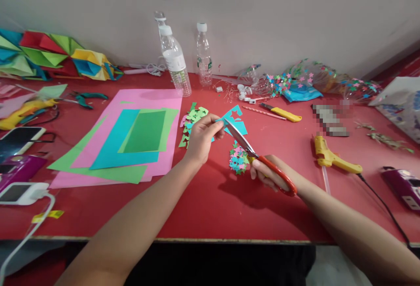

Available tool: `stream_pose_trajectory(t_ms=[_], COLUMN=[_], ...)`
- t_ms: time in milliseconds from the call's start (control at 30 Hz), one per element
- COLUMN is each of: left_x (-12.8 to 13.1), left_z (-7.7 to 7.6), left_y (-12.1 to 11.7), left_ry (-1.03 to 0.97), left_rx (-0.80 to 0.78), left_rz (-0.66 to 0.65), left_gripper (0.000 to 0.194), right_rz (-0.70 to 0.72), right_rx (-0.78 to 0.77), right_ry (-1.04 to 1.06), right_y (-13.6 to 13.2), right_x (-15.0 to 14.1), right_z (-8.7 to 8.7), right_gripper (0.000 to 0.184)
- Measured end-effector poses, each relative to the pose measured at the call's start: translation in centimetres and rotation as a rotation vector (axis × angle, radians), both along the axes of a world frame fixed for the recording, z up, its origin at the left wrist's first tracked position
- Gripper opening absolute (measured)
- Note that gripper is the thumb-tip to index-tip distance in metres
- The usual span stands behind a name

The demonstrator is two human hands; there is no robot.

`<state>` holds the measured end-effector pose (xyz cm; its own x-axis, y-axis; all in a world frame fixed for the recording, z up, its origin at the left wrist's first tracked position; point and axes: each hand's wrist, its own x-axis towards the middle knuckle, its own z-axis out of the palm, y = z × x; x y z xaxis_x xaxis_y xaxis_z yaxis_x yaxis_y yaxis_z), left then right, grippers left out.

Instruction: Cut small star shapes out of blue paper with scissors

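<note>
My left hand (201,141) pinches a small piece of blue paper (223,120) between thumb and fingers. In my right hand (266,173) are scissors (278,173) with red handles, their blades reaching up to the held paper. Behind the blades, blue paper scraps (240,128) show a star-shaped hole. A small pile of cut paper stars (237,160) in blue, green and pink lies under the scissors. Green and blue offcuts (197,113) with star-shaped holes lie beside my left hand, which partly hides them.
Stacked coloured sheets (164,163) lie left. Plastic bottles (177,65) stand by the wall. A yellow cutter (286,114) and a striped stick (264,113) lie behind the scissors. Right are a yellow glue gun (336,160) and a purple power strip (405,185); pliers (85,99) lie left.
</note>
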<state>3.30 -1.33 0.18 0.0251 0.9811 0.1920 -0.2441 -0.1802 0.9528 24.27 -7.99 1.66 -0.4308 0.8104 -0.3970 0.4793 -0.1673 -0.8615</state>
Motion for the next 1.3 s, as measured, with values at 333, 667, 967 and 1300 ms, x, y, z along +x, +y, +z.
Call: stream_pose_trajectory(t_ms=[333,667,967,1300], left_x=[0.6,0.4,0.1,-0.4], left_z=[0.0,0.0,-0.1,-0.2], left_y=[-0.7,-0.6,-0.3,0.2], left_ry=[0.021,0.067,0.060,0.064], left_rx=[-0.022,-0.006,-0.011,-0.017], left_rz=[-0.022,-0.042,-0.087,-0.123], left_gripper=[0.018,0.019,0.019,0.017], right_rz=[0.001,0.004,0.010,-0.052], right_rx=[0.003,0.001,0.009,-0.005], right_ry=[0.066,0.061,0.035,-0.025], right_y=[-0.2,-0.1,0.0,0.0], right_x=[0.0,0.2,0.5,-0.1], right_z=[-0.4,-0.3,-0.2,0.3], right_gripper=[0.057,0.058,0.058,0.057])
